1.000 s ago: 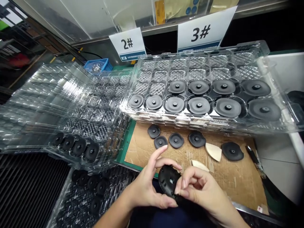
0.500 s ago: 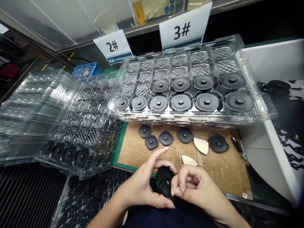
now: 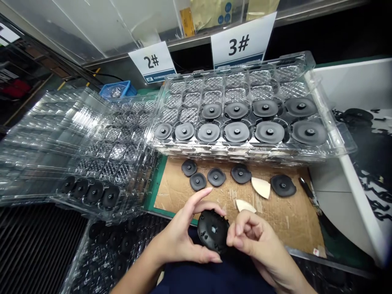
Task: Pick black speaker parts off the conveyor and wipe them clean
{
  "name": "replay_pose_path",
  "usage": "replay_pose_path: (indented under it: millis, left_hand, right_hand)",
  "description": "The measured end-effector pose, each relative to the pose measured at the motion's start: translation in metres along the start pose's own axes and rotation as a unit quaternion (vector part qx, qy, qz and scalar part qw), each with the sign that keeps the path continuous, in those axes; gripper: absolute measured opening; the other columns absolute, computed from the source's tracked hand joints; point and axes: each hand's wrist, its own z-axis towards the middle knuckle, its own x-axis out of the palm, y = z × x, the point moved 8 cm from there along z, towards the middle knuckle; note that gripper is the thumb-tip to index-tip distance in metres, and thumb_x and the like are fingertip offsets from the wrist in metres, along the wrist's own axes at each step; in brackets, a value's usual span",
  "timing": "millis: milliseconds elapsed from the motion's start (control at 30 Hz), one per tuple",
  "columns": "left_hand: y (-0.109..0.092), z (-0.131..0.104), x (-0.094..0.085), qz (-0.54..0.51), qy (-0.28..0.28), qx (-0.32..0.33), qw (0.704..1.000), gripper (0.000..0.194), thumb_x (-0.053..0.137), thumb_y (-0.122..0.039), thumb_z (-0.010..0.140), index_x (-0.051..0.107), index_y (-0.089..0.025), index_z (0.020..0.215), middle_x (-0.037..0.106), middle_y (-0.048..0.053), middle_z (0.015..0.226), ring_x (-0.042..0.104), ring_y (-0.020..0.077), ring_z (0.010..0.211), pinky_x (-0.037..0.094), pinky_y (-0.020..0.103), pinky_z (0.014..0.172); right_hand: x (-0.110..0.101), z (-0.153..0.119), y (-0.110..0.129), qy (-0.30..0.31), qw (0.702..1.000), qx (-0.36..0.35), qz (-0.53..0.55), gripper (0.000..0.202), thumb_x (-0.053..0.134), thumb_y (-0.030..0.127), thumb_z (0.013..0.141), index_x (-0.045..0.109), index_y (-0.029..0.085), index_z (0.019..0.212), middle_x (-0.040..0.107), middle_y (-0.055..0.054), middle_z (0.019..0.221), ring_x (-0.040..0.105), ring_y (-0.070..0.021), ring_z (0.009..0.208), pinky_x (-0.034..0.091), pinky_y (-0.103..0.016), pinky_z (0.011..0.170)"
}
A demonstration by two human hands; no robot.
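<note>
So I'm using the cardboard sheet [image 3: 288, 226] as the landmark here. The black disc [image 3: 210, 232] is in the air at the cardboard's near edge, tilted so its knobbly side with a pale spot in the middle shows. The left hand [image 3: 182, 239] has it gripped by the rim, thumb below and fingers over the top. The right hand [image 3: 255, 239] is right at the other side of the rim, fingertips pinched together; can't tell if there's anything between them, or if they're actually touching the disc.

On the cardboard there are 5 loose discs [image 3: 216, 177] and 2 cream-colored pieces [image 3: 261, 188], plus a slim dark tool [image 3: 309, 194] along its right edge. Just past the cardboard's far edge is a clear tray [image 3: 196, 150] with 10 seated discs [image 3: 237, 132], and behind that the 2# sign [image 3: 153, 61] and 3# sign [image 3: 243, 43]. More clear trays [image 3: 58, 139] are stacked left of the cardboard.
</note>
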Motion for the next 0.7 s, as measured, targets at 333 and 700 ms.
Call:
replay_pose_path:
  millis: [333, 700]
  left_hand:
    - [0.005, -0.004, -0.003, 0.004, -0.001, -0.049, 0.999, 0.096, 0.081, -0.025, 0.05, 0.029, -0.024, 0.131, 0.06, 0.009, 0.11, 0.056, 0.0225, 0.103, 0.04, 0.034, 0.092]
    - [0.024, -0.075, -0.078, 0.163, -0.155, -0.234, 0.946, 0.037, 0.059, -0.047, 0.072, 0.06, -0.013, 0.057, 0.048, -0.005, 0.049, 0.046, 0.0095, 0.049, 0.038, 0.02, 0.046]
  right_hand:
    - [-0.001, -0.002, -0.004, -0.038, 0.975, -0.054, -0.213, 0.014, 0.074, 0.027, 0.067, 0.062, 0.021, 0.071, 0.06, 0.001, 0.069, 0.054, -0.0105, 0.066, 0.041, -0.018, 0.061]
    - [-0.018, 0.018, -0.006, -0.034, 0.879, -0.144, -0.453, 0.009, 0.06, 0.032, 0.078, 0.066, 0.025, 0.078, 0.061, -0.005, 0.077, 0.058, -0.0198, 0.075, 0.048, -0.022, 0.062]
